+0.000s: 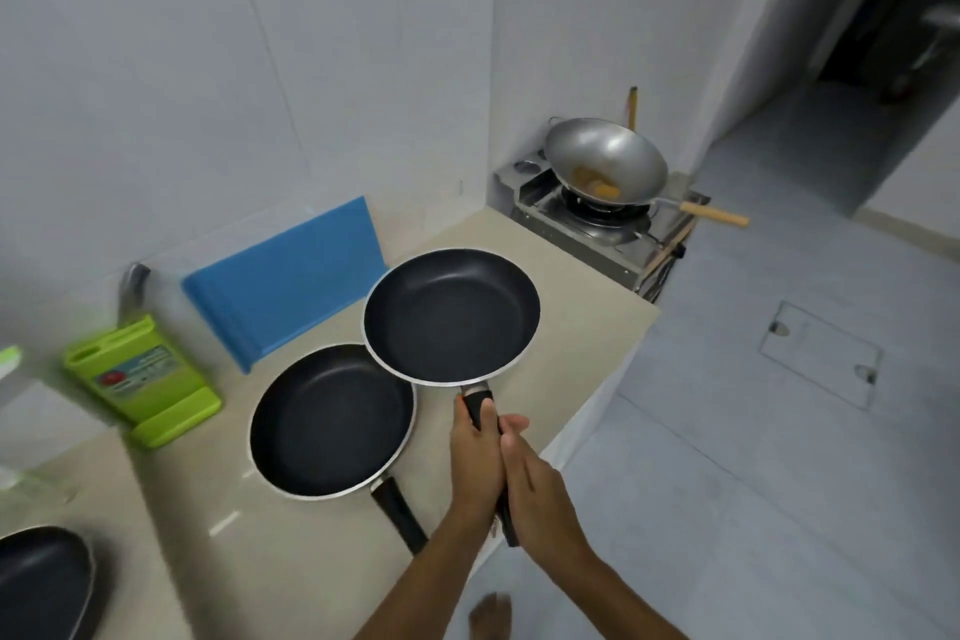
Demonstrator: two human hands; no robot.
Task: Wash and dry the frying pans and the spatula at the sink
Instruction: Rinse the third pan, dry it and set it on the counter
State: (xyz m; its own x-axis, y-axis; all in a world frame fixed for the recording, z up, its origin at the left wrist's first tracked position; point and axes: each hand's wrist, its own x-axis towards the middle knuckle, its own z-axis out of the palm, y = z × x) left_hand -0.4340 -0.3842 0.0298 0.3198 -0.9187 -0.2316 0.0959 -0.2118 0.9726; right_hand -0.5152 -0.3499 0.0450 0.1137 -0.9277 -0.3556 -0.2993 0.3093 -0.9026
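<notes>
Here, left of the held frying pan [451, 314], a green holder [140, 379], a blue board [288, 276] and a second frying pan [332, 421] sit on the counter [311, 561]. The held pan's rim overlaps the second pan's. The left hand [475, 463] and right hand [543, 494] meet on its black handle [478, 403], fingers [511, 426] wrapped closed around it. Right of that pan, a wok [605, 161] sits on the stove [587, 224].

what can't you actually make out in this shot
Head view only:
- Sink and spatula: neither in frame.
- Third black pan: cut off by the bottom-left edge.
- Held black frying pan: its handle is mostly covered by the left hand and right hand.
- Green knife block: label too blurred to read.
</notes>
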